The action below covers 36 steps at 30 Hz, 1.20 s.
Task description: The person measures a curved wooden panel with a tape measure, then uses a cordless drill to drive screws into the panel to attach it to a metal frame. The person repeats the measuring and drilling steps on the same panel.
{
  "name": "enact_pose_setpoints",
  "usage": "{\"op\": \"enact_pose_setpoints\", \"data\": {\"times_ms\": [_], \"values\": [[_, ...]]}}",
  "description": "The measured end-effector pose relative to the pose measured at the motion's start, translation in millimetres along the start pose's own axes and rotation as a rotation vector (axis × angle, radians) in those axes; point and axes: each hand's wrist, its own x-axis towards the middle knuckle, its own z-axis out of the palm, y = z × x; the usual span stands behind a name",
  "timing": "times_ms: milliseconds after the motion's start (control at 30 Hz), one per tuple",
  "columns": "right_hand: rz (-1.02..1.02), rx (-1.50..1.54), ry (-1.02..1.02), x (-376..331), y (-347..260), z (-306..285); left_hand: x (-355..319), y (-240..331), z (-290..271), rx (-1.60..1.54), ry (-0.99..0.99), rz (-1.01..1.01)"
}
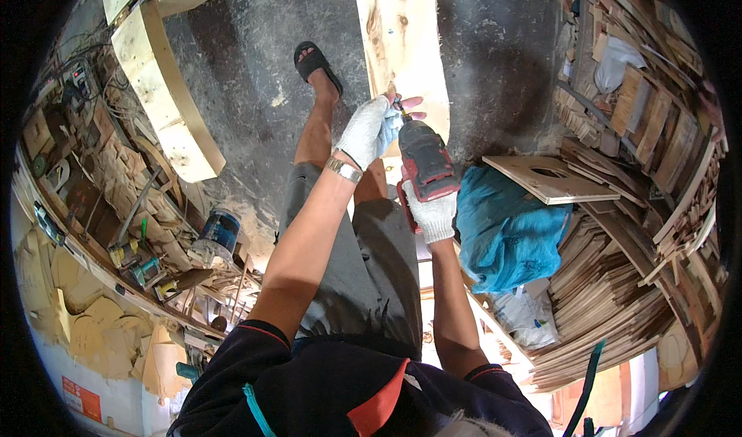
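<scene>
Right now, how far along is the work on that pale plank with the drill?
Done: nothing finished is clearly visible; the plank shows knots and small marks, but I cannot tell if any are driven screws. In hand: the right hand holds the red drill, its tip against the plank's lower end, while the gloved left hand steadies the tip. Left: this fastening is not yet complete.

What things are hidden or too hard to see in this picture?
- Drill tip: in the head view, the left hand covers where the red power drill meets the wooden plank.
- Drill handle: wrapped by the right hand, so its trigger is hidden.
- Plank's far end: cut off by the top edge.
- Right foot: hidden behind arms and drill; only the left sandal shows.
- Shelf tools: too small to tell apart.
</scene>
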Motion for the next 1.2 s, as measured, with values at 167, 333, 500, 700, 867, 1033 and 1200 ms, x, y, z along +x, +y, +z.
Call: {"op": "enact_pose_setpoints", "data": {"times_ms": [167, 333, 500, 700, 867, 1033, 1200], "values": [[0.016, 0.099, -0.049, 3, -11, -5, -2, 3, 2, -0.036, 0.156, -0.017], [0.049, -0.101, -0.107, 11, -36, -19, -5, 5, 5, -0.046, 0.125, 0.081], [-0.024, 0.295, 0.097, 50, -66, -26, 8, 15, 12, -0.031, 0.353, 0.060], [0.030, -0.057, 0.041, 105, -91, -32, 41, 29, 27, -0.077, 0.392, 0.061], [0.032, -0.091, 0.021, 109, -79, -29, 57, 23, 3, -0.054, 0.449, 0.004], [0.036, -0.200, -0.042, 74, -56, -21, 43, -20, -32, -0.088, 0.414, 0.093], [0.124, -0.271, -0.110, 49, -52, -22, 31, -47, -48, -0.063, 0.422, 0.056]]}}
